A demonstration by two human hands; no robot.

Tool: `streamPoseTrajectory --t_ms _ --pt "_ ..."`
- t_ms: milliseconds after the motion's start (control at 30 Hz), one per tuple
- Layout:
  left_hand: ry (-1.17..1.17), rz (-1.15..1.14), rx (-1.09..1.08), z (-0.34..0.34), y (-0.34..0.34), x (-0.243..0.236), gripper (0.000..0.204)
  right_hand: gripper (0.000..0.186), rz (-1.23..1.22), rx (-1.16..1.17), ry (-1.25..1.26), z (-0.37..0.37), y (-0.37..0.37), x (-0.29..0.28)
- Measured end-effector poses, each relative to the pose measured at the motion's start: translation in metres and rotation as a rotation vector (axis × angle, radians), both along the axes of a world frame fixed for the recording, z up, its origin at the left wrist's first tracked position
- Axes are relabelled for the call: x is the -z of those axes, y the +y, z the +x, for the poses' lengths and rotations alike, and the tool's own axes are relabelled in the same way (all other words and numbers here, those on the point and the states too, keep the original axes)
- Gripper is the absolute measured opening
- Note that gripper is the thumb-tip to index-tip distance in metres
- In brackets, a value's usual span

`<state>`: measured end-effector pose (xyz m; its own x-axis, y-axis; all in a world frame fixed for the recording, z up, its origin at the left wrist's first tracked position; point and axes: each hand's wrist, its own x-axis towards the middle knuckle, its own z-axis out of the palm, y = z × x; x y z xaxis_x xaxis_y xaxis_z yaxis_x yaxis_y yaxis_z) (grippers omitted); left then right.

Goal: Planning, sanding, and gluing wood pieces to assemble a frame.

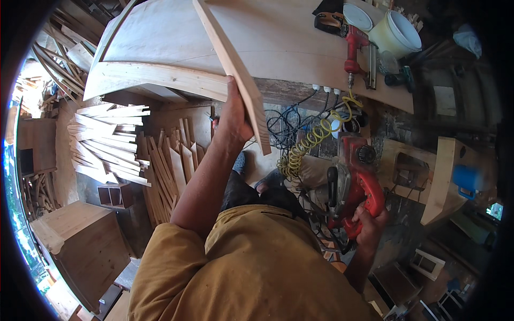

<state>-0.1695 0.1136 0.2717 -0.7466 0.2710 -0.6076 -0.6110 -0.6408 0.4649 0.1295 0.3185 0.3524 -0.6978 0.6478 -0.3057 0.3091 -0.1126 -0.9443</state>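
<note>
My left hand (234, 120) grips a long pale wooden board (234, 67) near its close end. The board tilts up and away over the workbench (160, 32), and its thumb side faces me. My right hand (369, 222) is closed round the loop handle of a red power tool (357, 187), held low to my right. The tool has a black grip and a grey metal part on its left and a black round knob at the far end; its exact kind is unclear. Another pale plank (160, 74) lies along the bench's near edge.
A red nail gun (354, 51) with a yellow coiled air hose (310, 142) lies on the bench, near a white bucket (399, 33). Black cables (289, 120) hang tangled below. Stacked wood strips (110, 142) and a wooden cabinet (80, 230) stand left.
</note>
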Motion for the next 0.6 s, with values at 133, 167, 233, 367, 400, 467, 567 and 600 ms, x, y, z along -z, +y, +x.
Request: streamPoseTrajectory --t_ms 133,167,233,367,400,467,567,600 --pt "0.010 -0.128 0.084 0.005 0.014 -0.010 0.054 0.014 -0.014 0.018 -0.013 0.002 -0.003 0.000" --pt "0.024 -0.097 0.093 0.006 0.016 -0.008 0.055 0.014 -0.014 0.020 -0.018 0.003 -0.005 -0.001" --pt "0.045 -0.047 0.110 0.008 0.022 0.000 0.054 0.013 -0.009 0.023 -0.022 0.003 -0.010 -0.004" --pt "0.047 -0.022 0.071 0.007 0.036 0.022 0.048 0.013 -0.016 0.049 -0.031 0.004 -0.018 -0.006" --pt "0.046 -0.017 0.073 0.005 0.036 0.027 0.048 0.013 -0.011 0.052 -0.032 0.002 -0.019 -0.006" --pt "0.047 -0.002 0.112 0.005 0.036 0.021 0.048 0.013 -0.002 0.026 -0.042 0.006 -0.021 -0.005" --pt "0.063 -0.011 0.135 0.002 0.027 0.002 0.059 0.015 -0.023 0.031 -0.053 0.007 -0.023 -0.005" --pt "0.098 0.004 0.127 0.000 0.027 -0.003 0.061 0.015 -0.024 0.046 -0.059 0.006 -0.026 -0.008"
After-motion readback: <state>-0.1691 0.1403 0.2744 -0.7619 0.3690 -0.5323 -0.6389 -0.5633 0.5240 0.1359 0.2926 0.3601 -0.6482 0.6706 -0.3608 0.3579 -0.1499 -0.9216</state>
